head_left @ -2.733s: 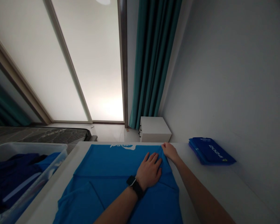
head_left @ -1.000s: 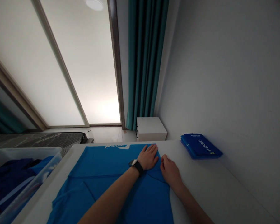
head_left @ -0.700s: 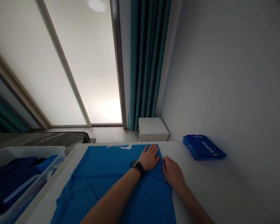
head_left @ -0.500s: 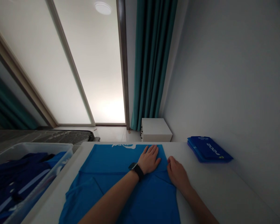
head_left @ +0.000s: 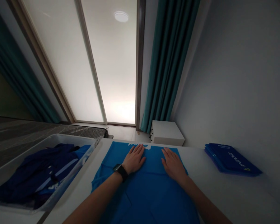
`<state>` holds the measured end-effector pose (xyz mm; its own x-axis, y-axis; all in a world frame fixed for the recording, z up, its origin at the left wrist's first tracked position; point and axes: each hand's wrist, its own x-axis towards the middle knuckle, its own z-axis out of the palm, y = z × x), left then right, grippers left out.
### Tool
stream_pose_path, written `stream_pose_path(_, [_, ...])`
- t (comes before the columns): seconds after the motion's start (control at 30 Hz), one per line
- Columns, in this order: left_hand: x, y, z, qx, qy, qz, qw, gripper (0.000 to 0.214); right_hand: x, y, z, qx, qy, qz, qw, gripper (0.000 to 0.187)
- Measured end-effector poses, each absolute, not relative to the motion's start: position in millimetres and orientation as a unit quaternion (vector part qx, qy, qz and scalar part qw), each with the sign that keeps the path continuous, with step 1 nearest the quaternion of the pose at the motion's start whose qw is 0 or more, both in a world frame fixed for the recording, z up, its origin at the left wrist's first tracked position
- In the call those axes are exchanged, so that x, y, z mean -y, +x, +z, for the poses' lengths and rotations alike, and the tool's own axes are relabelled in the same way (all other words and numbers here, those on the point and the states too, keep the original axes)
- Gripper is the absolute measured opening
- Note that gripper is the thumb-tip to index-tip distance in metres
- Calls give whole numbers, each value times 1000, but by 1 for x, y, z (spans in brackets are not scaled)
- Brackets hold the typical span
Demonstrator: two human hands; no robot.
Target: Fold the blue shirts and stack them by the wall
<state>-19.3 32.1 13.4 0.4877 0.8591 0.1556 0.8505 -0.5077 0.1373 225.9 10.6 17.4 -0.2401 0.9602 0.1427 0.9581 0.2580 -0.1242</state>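
Clear bin: held dark blue clothing, far left | Left hand: grip spread flat, palm down on blue garment; 1 watch on wrist | Blue garment: lay unfolded on white bench, centre | Right hand: grip spread flat, on garment near far right corner | Folded stack: rested on bench, marked "2024"

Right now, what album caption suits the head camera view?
Two bare hands lie flat on a blue garment, between a clothes-filled bin and a folded stack.
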Motion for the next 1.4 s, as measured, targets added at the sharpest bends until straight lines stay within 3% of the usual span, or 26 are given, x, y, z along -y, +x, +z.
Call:
stream_pose_path(0.3, [-41, -117, 9, -608, 793, 46, 20, 58, -34, 225, -10, 765, -641, 52, 24, 67])
stream_pose_path(0.63, [-40, -129, 4, -658, 752, 36, 16, 65, -38, 233, -20, 744, -667, 46, 7, 78])
stream_pose_path(1.4, [-64, -124, 6, -665, 746, 7, 27, 66, -65, 251, -14, 753, -655, 65, -20, 72])
